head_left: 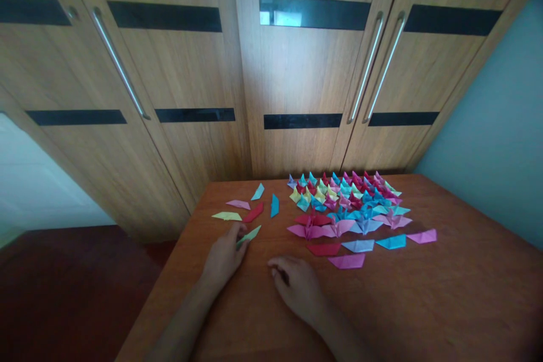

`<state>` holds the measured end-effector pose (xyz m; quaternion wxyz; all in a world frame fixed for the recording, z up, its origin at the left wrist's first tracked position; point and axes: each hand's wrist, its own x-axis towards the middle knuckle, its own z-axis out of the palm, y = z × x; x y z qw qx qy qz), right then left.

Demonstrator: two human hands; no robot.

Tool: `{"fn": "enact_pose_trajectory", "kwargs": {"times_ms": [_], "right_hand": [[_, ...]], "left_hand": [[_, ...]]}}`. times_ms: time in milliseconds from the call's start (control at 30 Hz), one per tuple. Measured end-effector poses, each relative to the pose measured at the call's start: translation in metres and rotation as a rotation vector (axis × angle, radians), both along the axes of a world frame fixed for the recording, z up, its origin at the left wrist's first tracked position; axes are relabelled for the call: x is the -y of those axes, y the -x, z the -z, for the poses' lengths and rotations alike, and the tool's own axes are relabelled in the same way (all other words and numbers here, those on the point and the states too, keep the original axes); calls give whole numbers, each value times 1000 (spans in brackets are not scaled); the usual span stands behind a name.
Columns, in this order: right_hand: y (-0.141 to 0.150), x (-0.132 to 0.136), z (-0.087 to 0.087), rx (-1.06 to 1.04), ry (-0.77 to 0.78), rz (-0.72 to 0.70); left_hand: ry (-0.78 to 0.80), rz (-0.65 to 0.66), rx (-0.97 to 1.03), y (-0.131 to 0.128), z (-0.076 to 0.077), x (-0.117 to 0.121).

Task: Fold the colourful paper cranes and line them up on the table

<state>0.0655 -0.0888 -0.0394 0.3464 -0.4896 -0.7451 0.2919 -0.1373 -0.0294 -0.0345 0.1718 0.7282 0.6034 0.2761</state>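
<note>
My left hand (226,253) is closed at the left of the table, its thumb and fingers on one end of a light green folded paper piece (253,233). Just beyond it lie a yellow folded piece (226,216), a red one (253,212) and a pink one (238,203). Two blue folded pieces, one pale (257,192) and one brighter (275,205), are a little farther off. My right hand (299,288) rests near the table's middle with fingers curled and thumb close to the index finger. Nothing shows in it.
Rows of folded paper cranes (339,198) in many colours cover the table's (466,288) back right. In front of them lie several flat folded pieces, among them a magenta one (347,261). A wooden wardrobe (297,79) stands behind, and a pale wall (487,141) borders the right.
</note>
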Motion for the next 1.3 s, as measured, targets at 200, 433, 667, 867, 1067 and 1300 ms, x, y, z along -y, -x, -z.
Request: {"fn": "enact_pose_trajectory", "kwargs": {"times_ms": [200,433,667,867,1067,1300], "right_hand": [[-3,-6,7,-256,88,101],[-3,-10,4,-518,184,112],[-9,-11,5,-439,171,174],[-9,-8,1,-484,193,136],[-10,-8,2,-543,211,135],[-10,-9,-1,-661,330,91]], "left_hand": [[111,78,355,-17,-9,6],[482,297,788,-46,-9,24],[538,379,815,-58,-8,31],[658,363,735,-55,-11,30],[676,414,657,-53,-12,31],[628,444,687,-54,-16,33]]}}
